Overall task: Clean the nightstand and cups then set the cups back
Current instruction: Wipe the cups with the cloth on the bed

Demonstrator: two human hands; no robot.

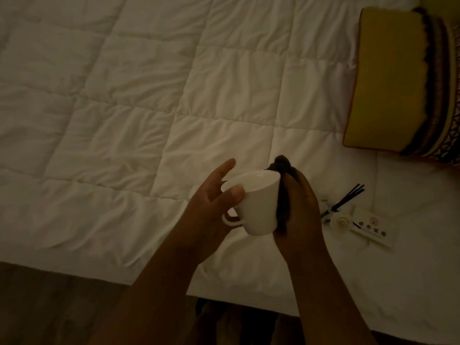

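A white cup with a handle is held over the bed, its mouth tilted up and to the left. My left hand holds it at the rim, thumb on the outside and fingers reaching inside. My right hand grips a dark cloth and presses it against the cup's right side. The nightstand is not in view.
A white quilted bed cover fills most of the view. A yellow patterned cushion lies at the upper right. Dark reed sticks with a small white holder and a card lie on the bed right of my hands. Wooden floor shows at lower left.
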